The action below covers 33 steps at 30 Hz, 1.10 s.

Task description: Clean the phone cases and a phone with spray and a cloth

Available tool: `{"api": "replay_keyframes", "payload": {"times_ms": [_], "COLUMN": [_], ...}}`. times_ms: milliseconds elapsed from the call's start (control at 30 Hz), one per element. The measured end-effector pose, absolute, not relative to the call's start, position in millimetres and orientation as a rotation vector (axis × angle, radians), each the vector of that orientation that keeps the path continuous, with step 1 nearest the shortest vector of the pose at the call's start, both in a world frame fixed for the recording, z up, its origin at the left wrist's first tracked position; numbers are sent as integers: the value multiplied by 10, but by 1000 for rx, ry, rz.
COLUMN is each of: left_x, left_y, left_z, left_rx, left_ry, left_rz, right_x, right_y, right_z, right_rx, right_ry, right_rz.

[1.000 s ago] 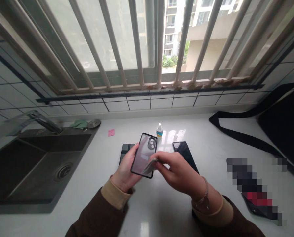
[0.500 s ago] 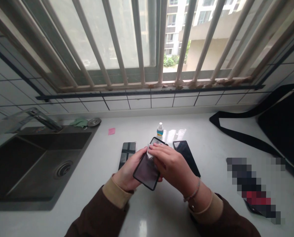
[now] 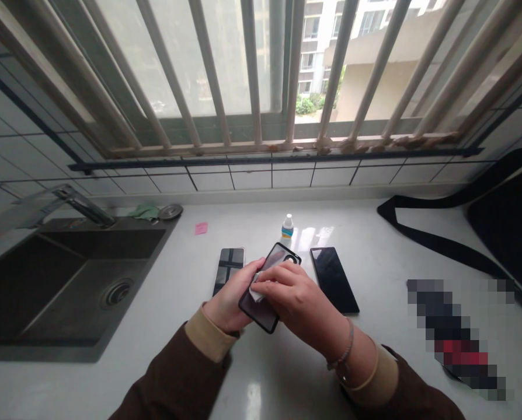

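Observation:
My left hand [image 3: 232, 300] is closed around the left edge of a phone case [image 3: 267, 319], which has a black rim, a see-through back and a round camera opening near its top. Pinched in the fingers of my right hand [image 3: 293, 291] is a white wipe [image 3: 256, 290], pressed flat against the back of the case. Part of the case lies hidden under the right hand. Behind my left hand a phone [image 3: 229, 265] with a dark, reflective screen rests on the counter. A black phone [image 3: 335, 280] lies to the right of my right hand.
A small white-capped bottle [image 3: 287, 226] stands beyond the case. Left of it lies a pink sticky note [image 3: 201, 228]. A dark sink [image 3: 94, 353] with a faucet [image 3: 86, 207] fills the left side. A black strap [image 3: 445, 252] and a blurred-out object [image 3: 458, 344] occupy the right.
My right hand has slid the wipe down the case toward me, uncovering the camera opening. My left hand keeps its hold. The whole view has shifted slightly.

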<state>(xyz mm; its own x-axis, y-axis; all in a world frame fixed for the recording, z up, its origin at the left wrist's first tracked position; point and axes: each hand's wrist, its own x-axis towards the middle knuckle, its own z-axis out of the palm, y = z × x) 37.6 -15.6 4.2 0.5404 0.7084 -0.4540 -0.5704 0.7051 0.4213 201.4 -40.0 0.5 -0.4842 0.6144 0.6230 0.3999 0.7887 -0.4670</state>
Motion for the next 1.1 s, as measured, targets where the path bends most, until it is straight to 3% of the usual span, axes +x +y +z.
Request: {"api": "replay_keyframes", "payload": {"times_ms": [600, 867, 1100], "left_x": [385, 371, 358], "left_y": [-180, -159, -128], "left_z": [136, 83, 109], "left_rx": [295, 313, 290], "left_ry": [818, 840, 820], "left_rz": [822, 790, 829], "right_x": [2025, 2201, 2153], "right_y": [-446, -386, -414], "right_z": [68, 224, 102], "right_rx": [-638, -627, -665], "right_ry": [-2207, -2402, -2359], "right_rz": [669, 594, 323]}}
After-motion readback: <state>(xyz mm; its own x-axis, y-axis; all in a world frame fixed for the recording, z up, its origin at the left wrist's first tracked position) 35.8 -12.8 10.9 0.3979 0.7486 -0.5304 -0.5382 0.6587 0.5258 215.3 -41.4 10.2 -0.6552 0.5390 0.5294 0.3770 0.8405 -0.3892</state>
